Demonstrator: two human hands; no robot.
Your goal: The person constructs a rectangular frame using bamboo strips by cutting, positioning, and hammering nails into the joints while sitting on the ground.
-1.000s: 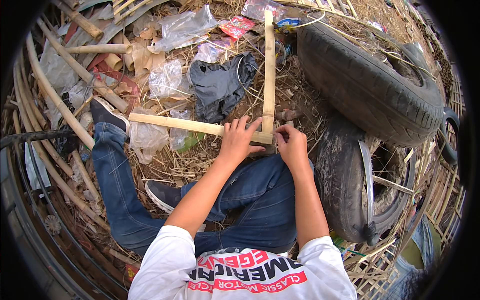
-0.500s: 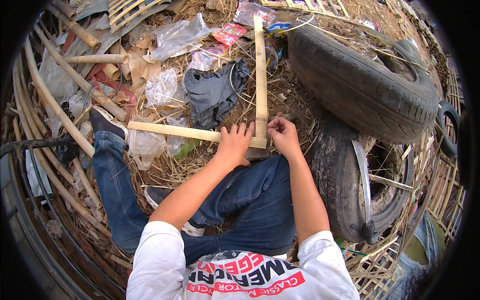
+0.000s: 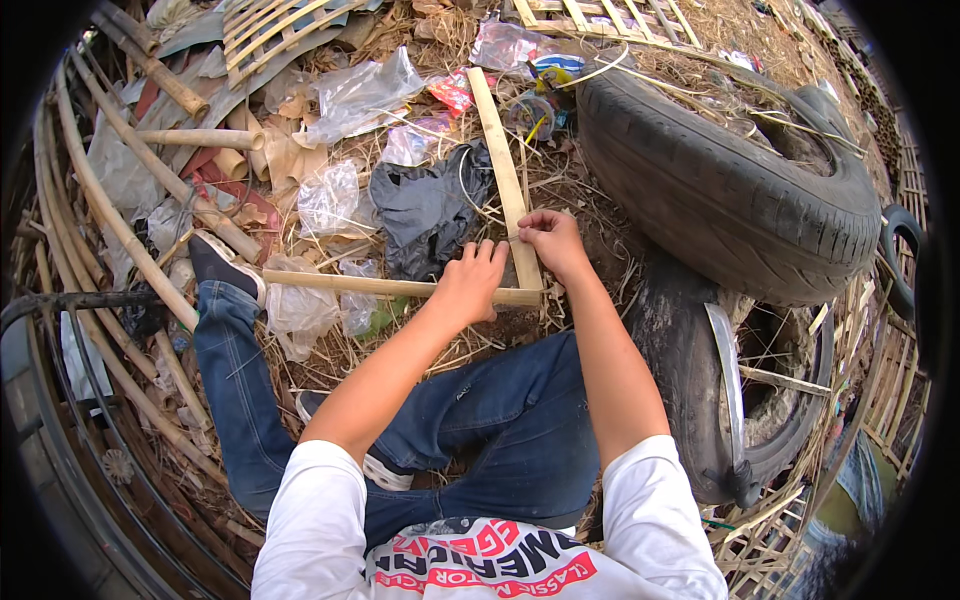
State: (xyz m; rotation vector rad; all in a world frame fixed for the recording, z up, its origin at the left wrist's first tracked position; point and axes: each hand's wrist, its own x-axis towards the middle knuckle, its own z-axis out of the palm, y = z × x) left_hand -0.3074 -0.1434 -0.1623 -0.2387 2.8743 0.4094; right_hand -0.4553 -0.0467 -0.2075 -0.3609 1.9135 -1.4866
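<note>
Two flat bamboo strips meet at a corner in front of my knees. One bamboo strip (image 3: 370, 285) runs to the left; the other bamboo strip (image 3: 497, 140) points away from me, tilted slightly left. My left hand (image 3: 468, 285) lies over the sideways strip close to the corner, its fingers stretched forward and its thumb on the near side. My right hand (image 3: 552, 240) is closed in a pinch at the right edge of the far-pointing strip, just beyond the corner. Whatever lies between its fingertips is too small to make out.
Two worn tyres, one upper tyre (image 3: 730, 190) and one lower tyre (image 3: 690, 380), stand at my right. A machete-like blade (image 3: 725, 370) leans on the lower one. A black plastic bag (image 3: 430, 205) lies beyond my left hand. Bamboo poles (image 3: 125, 225) pile up at the left.
The far-pointing strip has swung, its far end moving left. My right hand has moved slightly up and left along it, still pinching. The left hand stays on the sideways strip.
</note>
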